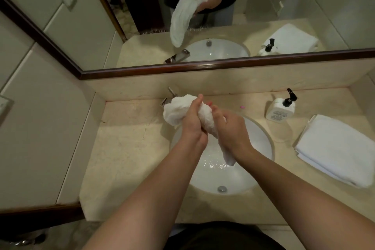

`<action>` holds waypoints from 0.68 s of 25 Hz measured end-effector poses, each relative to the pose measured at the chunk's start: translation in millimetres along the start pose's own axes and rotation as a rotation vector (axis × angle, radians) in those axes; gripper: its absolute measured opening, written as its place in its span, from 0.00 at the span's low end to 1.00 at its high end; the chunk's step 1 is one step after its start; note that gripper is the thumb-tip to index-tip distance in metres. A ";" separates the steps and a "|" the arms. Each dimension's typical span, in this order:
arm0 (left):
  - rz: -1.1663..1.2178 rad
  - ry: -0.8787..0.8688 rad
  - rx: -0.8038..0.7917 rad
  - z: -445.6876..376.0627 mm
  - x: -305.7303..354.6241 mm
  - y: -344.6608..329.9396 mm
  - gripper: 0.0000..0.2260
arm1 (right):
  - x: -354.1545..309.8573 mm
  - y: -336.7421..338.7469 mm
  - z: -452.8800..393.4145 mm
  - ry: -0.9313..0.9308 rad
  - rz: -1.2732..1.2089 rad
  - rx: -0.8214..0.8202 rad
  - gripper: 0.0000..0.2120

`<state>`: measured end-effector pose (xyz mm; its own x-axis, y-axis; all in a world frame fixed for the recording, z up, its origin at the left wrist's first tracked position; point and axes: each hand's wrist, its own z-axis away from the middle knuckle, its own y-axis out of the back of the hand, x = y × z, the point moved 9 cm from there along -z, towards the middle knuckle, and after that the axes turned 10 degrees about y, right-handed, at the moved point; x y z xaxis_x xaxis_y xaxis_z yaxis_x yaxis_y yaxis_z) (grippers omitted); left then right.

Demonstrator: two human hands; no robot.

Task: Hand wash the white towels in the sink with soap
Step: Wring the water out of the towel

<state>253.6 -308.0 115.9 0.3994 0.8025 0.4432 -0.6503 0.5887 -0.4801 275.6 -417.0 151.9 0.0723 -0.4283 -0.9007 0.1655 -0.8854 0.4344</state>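
The left hand [192, 122] and the right hand [233, 128] are raised together over the far part of the sink [261, 148], both closed around one wet white towel [205, 115]. The left hand's fingers curl over the towel's middle, with one finger reaching up past the bunched cloth. The right hand grips the towel just to the right, its fingers wrapped round the twisted length. The towel's upper end bulges in a rumpled wad to the left of the left hand, in front of the faucet [171, 95]; its lower end hangs down between the wrists into the basin. Both forearms come in from the near edge and meet over the bowl.

The sink is a white oval basin set under a beige stone bench [125, 148], with water glinting on its floor and a metal drain [222, 189] at the near side. To the right, at the far side of the bench, stands a white soap pump bottle [281, 108] with a black pump. Nearer on the right lies a folded white towel [336, 148], dry-looking and flat, well apart from the hands. A dark-framed mirror [203, 67] runs along the far wall and reflects the hands, the hanging towel, the basin and the bottle.
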 end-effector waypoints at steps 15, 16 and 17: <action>0.028 -0.166 0.042 9.8 16.6 -12.9 0.07 | 28.2 -12.5 37.5 -0.564 -0.486 -0.261 0.34; 0.022 -0.169 0.058 8.0 17.5 -12.1 0.13 | 27.2 -9.0 32.0 -0.492 -0.460 -0.171 0.32; 0.026 -0.168 0.072 6.8 18.2 -10.9 0.15 | 25.7 -5.5 27.7 -0.418 -0.425 -0.113 0.31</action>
<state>263.5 -300.5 134.4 0.2716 0.7865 0.5546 -0.7059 0.5545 -0.4407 249.4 -428.2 126.5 -0.4119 -0.0964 -0.9061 0.1999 -0.9797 0.0133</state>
